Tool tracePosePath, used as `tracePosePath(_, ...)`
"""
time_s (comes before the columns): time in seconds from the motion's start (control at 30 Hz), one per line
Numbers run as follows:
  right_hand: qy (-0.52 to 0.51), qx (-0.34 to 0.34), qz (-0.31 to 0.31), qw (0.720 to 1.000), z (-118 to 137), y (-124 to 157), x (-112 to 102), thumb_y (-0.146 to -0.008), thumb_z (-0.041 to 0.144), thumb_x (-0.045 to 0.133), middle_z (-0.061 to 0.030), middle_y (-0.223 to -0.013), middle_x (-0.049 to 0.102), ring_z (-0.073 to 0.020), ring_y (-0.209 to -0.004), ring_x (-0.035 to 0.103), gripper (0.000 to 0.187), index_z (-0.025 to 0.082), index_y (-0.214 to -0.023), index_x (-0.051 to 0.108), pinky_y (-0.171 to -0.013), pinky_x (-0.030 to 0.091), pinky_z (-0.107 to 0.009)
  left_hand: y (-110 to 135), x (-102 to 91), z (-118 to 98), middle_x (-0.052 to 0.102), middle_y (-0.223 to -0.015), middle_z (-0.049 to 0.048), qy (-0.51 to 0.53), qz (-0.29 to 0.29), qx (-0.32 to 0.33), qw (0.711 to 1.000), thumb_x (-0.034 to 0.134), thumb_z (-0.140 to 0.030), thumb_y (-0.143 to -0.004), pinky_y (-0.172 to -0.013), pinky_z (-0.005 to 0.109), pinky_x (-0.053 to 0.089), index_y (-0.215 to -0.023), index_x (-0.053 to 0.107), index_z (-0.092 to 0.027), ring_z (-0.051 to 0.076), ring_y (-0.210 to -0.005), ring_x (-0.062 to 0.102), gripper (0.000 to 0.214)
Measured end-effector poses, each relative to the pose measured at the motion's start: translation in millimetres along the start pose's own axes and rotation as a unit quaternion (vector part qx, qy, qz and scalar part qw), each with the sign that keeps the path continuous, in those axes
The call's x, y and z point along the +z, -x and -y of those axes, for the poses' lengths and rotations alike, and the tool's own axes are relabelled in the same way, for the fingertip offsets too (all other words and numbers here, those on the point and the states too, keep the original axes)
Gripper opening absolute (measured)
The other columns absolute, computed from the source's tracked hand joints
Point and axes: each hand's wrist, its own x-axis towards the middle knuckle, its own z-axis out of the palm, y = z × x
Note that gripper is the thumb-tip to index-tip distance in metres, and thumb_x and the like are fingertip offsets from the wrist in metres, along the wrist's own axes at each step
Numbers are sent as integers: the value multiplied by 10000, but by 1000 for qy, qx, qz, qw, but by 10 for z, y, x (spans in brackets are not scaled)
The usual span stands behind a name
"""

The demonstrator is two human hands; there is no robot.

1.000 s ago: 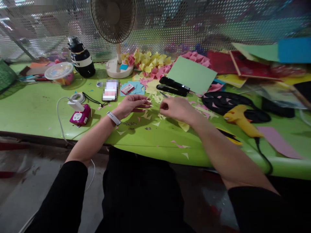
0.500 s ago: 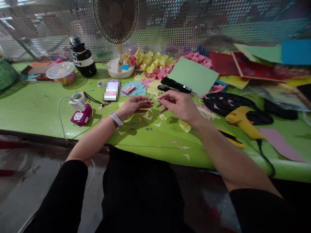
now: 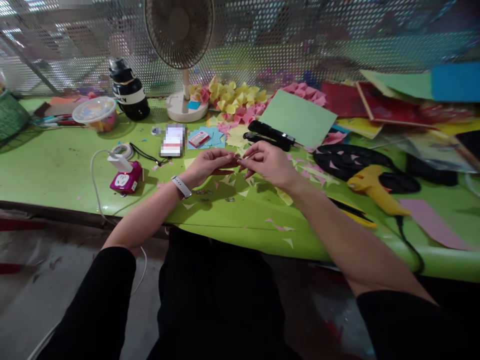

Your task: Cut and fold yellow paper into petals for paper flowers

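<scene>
Glossy lime-green worktable, pale-yellow pointed paper scraps lower centre. Left hand and right hand meet mid-frame, both pinched narrow on a small pale paper-like piece, mostly hidden. Looks like fine two-handed fingertip work; next move calls for steady, light pressure.

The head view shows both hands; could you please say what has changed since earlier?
The right hand moved left, its fingers now beside those of the left hand; any held item is too small to identify. The stapler and hot glue gun stayed put.
</scene>
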Motion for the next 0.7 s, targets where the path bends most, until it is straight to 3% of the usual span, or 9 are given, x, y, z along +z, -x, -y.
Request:
tracePosePath(0.17,-57,24,14,998,-19,-22,34,-779,406,843,-18,-714,681,-133,-607,646,330,196,-914,628,-558,584,-276,30,41,-28,766,-1039,91,-16,-16,-19,1000,651,-220,-937,-921,334,564,-989,694,-130,145,-955,736,112)
tracePosePath(0.33,-94,16,24,995,-66,-53,49,-759,443,847,20,-665,656,-82,-514,543,349,211,-972,696,-440,466,-202,41,45,-47,758,-1016,81,-19,-17,-19,999,649,-212,-937,-923,352,563,-983,691,-133,145,-939,734,101)
tracePosePath(0.47,-98,-7,-14,995,-55,-50,103,-722,493,857,26,-630,638,-72,-475,490,362,210,-902,720,-400,399,-196,27,37,-25,747,-916,57,-22,-25,-30,999,660,-190,-926,-926,354,568,-964,681,-127,108,-828,714,76)
tracePosePath(0.7,-102,-40,-78,991,-83,-53,162,-726,518,828,22,-609,610,-82,-469,484,335,217,-803,703,-417,400,-223,14,50,-2,741,-845,38,-1,-4,-35,999,640,-160,-935,-910,349,580,-940,677,-121,86,-749,686,54)
